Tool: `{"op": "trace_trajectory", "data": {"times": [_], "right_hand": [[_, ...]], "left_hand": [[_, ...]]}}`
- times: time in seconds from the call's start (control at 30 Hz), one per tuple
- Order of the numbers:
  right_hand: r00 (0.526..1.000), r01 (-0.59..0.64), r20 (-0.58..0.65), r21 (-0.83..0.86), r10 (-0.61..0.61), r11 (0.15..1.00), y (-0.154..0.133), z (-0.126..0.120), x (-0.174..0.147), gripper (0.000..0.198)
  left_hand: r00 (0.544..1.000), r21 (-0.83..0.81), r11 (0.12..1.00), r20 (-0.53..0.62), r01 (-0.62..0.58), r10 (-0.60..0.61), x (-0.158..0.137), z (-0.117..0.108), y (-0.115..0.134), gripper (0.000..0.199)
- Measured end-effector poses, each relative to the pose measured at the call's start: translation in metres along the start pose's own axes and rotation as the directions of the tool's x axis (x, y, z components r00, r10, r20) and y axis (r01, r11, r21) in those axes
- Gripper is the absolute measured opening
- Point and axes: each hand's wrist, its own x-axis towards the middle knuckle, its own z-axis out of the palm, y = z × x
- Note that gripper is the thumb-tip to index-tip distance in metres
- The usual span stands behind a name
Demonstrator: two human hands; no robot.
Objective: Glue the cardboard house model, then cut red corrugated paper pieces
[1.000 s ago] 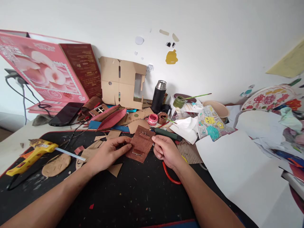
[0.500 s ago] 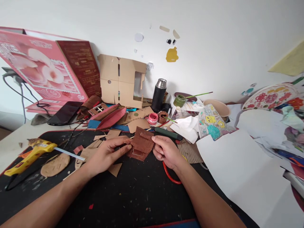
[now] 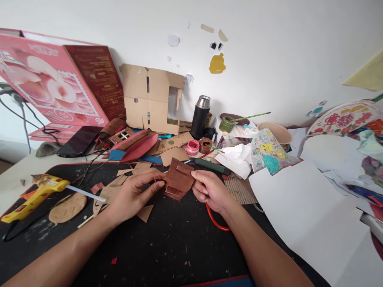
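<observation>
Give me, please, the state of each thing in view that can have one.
Brown cardboard piece: tilted, held from both sides
Left hand: pinching the piece's left edge
Right hand: pinching the piece's right edge
Yellow glue gun: lying down, glue stick protruding
Smartphone: lying flat, screen dark
Red paint jar: open
Brown paint jar: open, brush inside
Green paint jar: open
Thermos flask: upright
White paper: crumpled

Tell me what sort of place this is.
Probably a craft desk against a wall: a glue gun, cut cardboard scraps and an open paint jar suggest it.

Brown panel (image 3: 178,179) in both hands (image 3: 131,195) (image 3: 212,192)
</observation>
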Motion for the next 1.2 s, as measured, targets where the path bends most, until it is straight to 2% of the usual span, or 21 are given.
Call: {"op": "trace_trajectory", "data": {"times": [0.13, 0.37, 0.6, 0.77, 1.07, 1.2], "right_hand": [[0.999, -0.016, 0.041, -0.021, 0.017, 1.000, 0.000, 0.001, -0.001, 0.054], [0.996, -0.054, 0.069, -0.024, 0.056, 0.998, 0.000, 0.001, -0.003, 0.051], [0.997, -0.055, 0.046, -0.016, 0.056, 0.998, 0.001, 0.002, -0.002, 0.053], [0.998, -0.034, 0.042, -0.025, 0.035, 0.999, 0.005, 0.004, 0.000, 0.050], [0.998, 0.043, 0.047, -0.058, -0.041, 0.997, 0.006, 0.005, 0.000, 0.063], [0.997, 0.076, 0.023, -0.071, -0.075, 0.995, 0.007, 0.004, 0.001, 0.062]], "left_hand": [[0.989, 0.098, 0.989, -0.081, -0.113, 0.121, -0.003, -0.004, -0.003, 0.028], [0.974, 0.112, 0.969, 0.071, -0.222, 0.215, -0.004, -0.011, 0.001, 0.023], [0.982, 0.063, 0.983, 0.093, -0.170, 0.164, -0.002, -0.009, 0.001, 0.024], [0.994, -0.003, 0.995, 0.035, -0.100, 0.100, -0.003, -0.008, -0.001, 0.027], [0.990, -0.165, 0.979, -0.060, 0.119, -0.131, 0.001, -0.009, -0.002, 0.038], [0.983, -0.186, 0.974, -0.103, 0.130, -0.151, 0.003, -0.008, -0.002, 0.041]]}}
